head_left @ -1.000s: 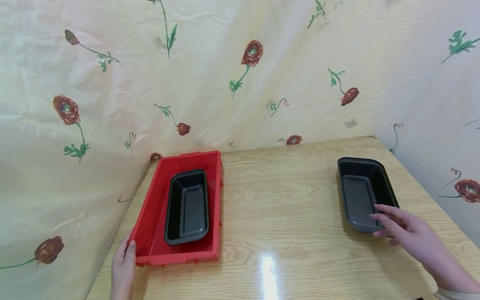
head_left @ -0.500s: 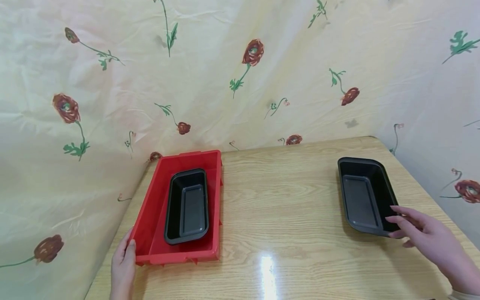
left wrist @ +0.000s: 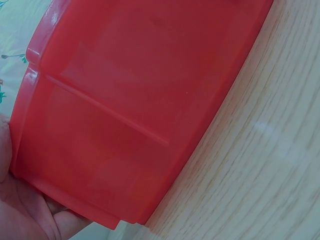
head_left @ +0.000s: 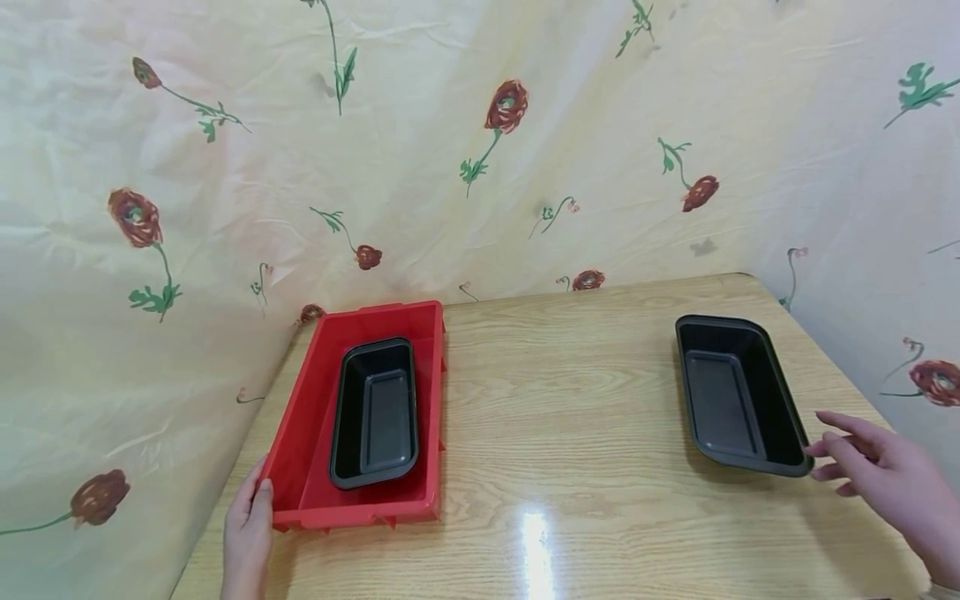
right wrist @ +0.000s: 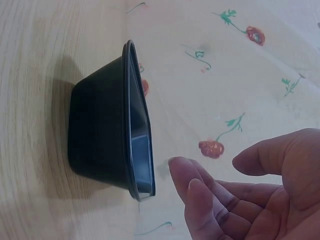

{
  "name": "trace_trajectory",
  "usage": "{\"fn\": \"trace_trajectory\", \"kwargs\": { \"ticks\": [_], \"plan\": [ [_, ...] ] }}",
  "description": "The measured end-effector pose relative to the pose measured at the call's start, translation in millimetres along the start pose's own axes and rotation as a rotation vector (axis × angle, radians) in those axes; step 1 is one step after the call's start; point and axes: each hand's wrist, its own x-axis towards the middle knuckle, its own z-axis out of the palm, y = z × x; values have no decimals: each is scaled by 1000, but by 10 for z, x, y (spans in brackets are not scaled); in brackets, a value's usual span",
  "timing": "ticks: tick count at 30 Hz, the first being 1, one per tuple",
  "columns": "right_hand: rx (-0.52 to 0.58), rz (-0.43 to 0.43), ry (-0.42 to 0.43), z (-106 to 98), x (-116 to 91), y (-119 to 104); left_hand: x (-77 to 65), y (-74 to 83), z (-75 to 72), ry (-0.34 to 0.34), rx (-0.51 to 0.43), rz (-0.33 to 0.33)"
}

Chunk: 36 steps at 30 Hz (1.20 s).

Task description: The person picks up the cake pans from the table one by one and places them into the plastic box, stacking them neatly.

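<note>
On the left of the table, a red plastic tray (head_left: 315,467) holds one black loaf pan (head_left: 386,417). My left hand (head_left: 247,533) grips the tray's near-left corner, thumb at the rim; the left wrist view shows the hand against the tray's red outer wall (left wrist: 130,100). At the right, a second black loaf pan (head_left: 720,400) sits upright on the table. Just off its near-right corner hovers my right hand (head_left: 892,483), fingers loosely bent and holding nothing. In the right wrist view a gap separates the fingertips from the pan's rim (right wrist: 131,125).
Both pans and the tray share a light wood-grain table (head_left: 555,392). Behind it and along the sides hangs pale cloth (head_left: 420,150) printed with red flowers. A bright light reflection lies on the table's front middle.
My right hand has moved right, from over the right loaf pan's near corner to outside its rim. That pan, the tray and my left hand have stayed put.
</note>
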Motion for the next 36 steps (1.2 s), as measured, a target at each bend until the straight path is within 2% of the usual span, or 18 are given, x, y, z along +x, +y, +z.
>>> {"fn": "trace_trajectory", "kwargs": {
  "ticks": [5, 12, 21, 32, 36],
  "plan": [
    [-36, 57, 8, -18, 3, -38, -3, 11, -8, -5, 1, -1],
    [-36, 85, 38, -26, -25, -37, 15, 4, -13, -15, -9, -6],
    [-141, 185, 6, -11, -3, 23, 11, -4, -15, -15, -22, 8],
    [-115, 143, -16, 29, -9, 164, -2, -15, -19, -16, -34, 24],
    [-149, 149, -29, 44, -10, 190, -3, -14, -21, -19, -33, 18]
  ]
}}
